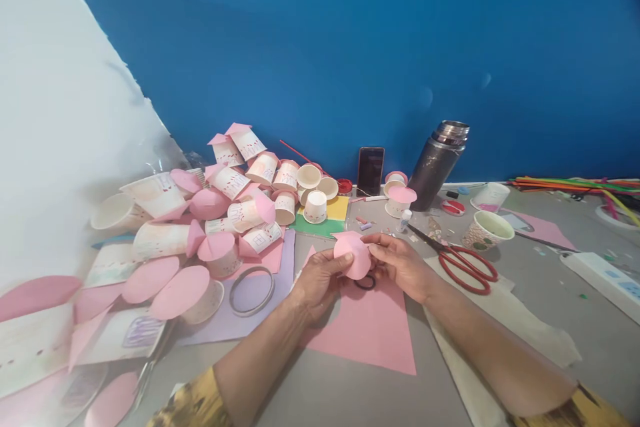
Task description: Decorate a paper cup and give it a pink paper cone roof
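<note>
Both hands meet above the middle of the table, around a small piece of pink paper (359, 263) with a rounded lower edge and a pointed flap on top. My left hand (320, 280) pinches it from the left, thumb pressed on its face. The fingers of my right hand (400, 261) are closed at its right edge, partly hidden behind it. Below lies a pink sheet (373, 333). A dark ring (367, 282), perhaps a scissor handle, shows just under the held paper. Large red-handled scissors (465, 267) rest to the right of my right hand.
Many decorated paper cups with pink paper tops (230, 180) are heaped at left, beside a tape roll (253, 291) on a purple sheet (285, 280). A phone (371, 171) and dark flask (437, 167) stand by the blue wall. A power strip (605, 280) lies right.
</note>
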The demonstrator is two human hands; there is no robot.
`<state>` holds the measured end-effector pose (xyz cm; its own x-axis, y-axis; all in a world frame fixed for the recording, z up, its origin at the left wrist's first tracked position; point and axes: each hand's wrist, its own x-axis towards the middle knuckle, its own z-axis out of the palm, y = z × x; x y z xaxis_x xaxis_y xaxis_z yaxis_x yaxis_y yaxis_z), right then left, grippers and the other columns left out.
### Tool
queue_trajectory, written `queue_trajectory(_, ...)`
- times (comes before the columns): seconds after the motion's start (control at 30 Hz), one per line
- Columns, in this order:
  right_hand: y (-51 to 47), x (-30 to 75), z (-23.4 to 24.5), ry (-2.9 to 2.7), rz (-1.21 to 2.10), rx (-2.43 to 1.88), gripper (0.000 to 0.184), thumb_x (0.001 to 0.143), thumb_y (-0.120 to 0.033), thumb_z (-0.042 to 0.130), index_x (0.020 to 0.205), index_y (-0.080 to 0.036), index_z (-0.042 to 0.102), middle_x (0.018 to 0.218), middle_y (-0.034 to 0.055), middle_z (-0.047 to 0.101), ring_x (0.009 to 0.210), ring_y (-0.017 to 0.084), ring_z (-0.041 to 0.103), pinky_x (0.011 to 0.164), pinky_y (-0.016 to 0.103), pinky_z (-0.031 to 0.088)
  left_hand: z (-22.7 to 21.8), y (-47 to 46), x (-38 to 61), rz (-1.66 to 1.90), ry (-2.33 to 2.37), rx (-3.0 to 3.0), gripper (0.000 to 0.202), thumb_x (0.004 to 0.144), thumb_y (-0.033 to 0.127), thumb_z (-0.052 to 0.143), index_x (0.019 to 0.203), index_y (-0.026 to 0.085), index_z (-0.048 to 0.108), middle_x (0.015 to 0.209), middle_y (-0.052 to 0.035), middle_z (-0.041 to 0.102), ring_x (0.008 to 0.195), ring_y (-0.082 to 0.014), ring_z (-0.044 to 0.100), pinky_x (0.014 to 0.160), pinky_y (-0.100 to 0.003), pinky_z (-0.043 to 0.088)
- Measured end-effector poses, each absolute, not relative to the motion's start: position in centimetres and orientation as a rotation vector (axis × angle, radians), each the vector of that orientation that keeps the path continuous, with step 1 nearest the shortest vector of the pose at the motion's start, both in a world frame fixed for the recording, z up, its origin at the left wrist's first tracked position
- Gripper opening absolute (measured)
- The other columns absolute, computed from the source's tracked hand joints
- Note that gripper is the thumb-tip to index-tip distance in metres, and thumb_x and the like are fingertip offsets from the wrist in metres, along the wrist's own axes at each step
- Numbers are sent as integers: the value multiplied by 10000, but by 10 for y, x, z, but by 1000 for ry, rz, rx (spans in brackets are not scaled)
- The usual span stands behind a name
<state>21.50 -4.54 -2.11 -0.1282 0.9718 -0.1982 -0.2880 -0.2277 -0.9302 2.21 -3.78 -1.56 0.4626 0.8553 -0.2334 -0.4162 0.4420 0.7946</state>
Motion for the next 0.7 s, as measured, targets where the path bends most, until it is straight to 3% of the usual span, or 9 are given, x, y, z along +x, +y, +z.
queue_trajectory(0.2, -41, 221, -26, -858, 1686, -947, 475, 656, -389, 995, 1025, -169, 792, 754, 11, 714, 581, 90, 576, 546, 219, 484, -19, -36, 24, 842, 691, 786, 461, 652, 463, 959, 873, 96, 788, 832, -130, 772, 696, -161, 664, 645, -260, 523)
queue_trajectory(0.37, -31, 233, -25, -719, 1623, -871, 378, 667, -322, 984, 974, -188, 810, 835, 35, 736, 664, 119, 600, 519, 213, 456, -8, -26, 13, 931, 1002, 925, 419, 721, 512, 843, 886, 154, 702, 762, -71, 687, 606, -162, 639, 540, -278, 508)
queue_trajectory(0.57, -22, 243, -26, -652, 1614, -840, 342, 665, -302, 976, 945, -193, 813, 771, 17, 712, 601, 105, 550, 484, 209, 432, 32, 5, -11, 1034, 1272, 1291, 254, 754, 401, 730, 884, 184, 706, 874, -75, 708, 829, -232, 697, 728, -349, 550)
queue_trajectory(0.63, -21, 243, -27, -633, 1626, -835, 345, 657, -295, 980, 936, -177, 814, 751, 14, 700, 591, 97, 540, 478, 201, 425, 44, 22, -13, 1066, 1402, 1479, 222, 718, 323, 751, 896, 194, 715, 979, -87, 726, 1008, -287, 679, 916, -411, 526)
queue_trajectory(0.7, -20, 244, -28, -617, 1632, -829, 337, 653, -290, 982, 918, -169, 813, 708, 5, 676, 574, 92, 524, 466, 193, 410, 52, 42, -11, 1093, 1536, 1629, 296, 694, 266, 749, 980, 199, 705, 1184, -126, 699, 1244, -357, 580, 1094, -480, 419)
